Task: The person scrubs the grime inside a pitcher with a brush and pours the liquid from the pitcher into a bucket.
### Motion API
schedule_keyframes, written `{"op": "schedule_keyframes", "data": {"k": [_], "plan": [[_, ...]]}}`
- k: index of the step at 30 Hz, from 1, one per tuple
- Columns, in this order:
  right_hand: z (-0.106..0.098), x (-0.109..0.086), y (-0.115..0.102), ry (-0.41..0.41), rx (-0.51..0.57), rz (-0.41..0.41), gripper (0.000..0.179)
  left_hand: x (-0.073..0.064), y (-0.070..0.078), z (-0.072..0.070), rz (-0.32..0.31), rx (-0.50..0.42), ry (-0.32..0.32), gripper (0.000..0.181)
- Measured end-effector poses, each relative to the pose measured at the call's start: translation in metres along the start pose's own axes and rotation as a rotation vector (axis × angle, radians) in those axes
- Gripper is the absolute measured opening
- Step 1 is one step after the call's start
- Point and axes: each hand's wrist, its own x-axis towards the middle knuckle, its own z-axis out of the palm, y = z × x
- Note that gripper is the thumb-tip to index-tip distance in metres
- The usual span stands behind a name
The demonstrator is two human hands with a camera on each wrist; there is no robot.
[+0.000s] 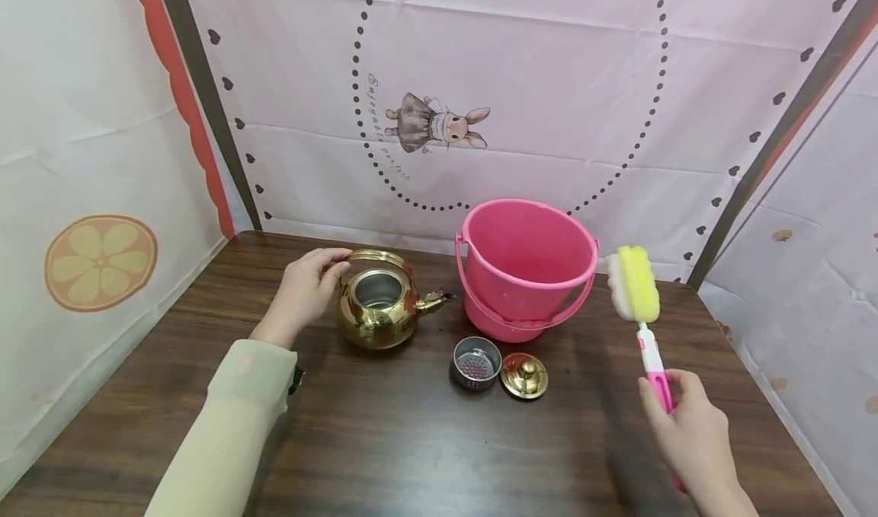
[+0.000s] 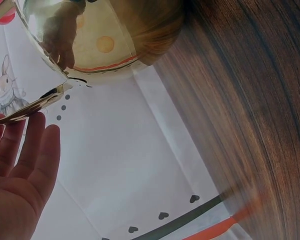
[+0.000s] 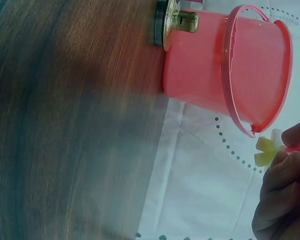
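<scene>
A shiny brass teapot [image 1: 376, 326] with its top uncovered stands on the table, spout pointing right. My left hand [image 1: 306, 292] pinches the left part of its arched handle [image 1: 379, 256]; in the left wrist view the fingers [image 2: 32, 150] meet the handle, and the thumb is out of sight. At the right, my right hand [image 1: 693, 425] grips the pink and white handle of a sponge brush [image 1: 638, 284], its yellow and white head held up. In the right wrist view the fingers [image 3: 280, 187] curl round that handle.
A pink bucket [image 1: 521, 296] with its bail lowered stands right of the spout. Before it lie a perforated metal strainer [image 1: 476, 363] and the brass lid [image 1: 524, 376]. Printed cloth [image 1: 549, 105] hangs behind and beside the wooden table [image 1: 411, 456].
</scene>
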Motion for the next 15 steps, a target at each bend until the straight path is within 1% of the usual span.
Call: {"op": "schedule_keyframes", "data": {"k": [8,15], "plan": [[-0.001,-0.003,-0.005,0.028,0.019,-0.027,0.042,0.000,0.003,-0.001,0.045,0.023,0.032,0.027],[0.000,-0.005,-0.012,0.060,0.037,-0.067,0.037,-0.001,0.003,0.000,0.038,0.032,0.025,0.027]]}}
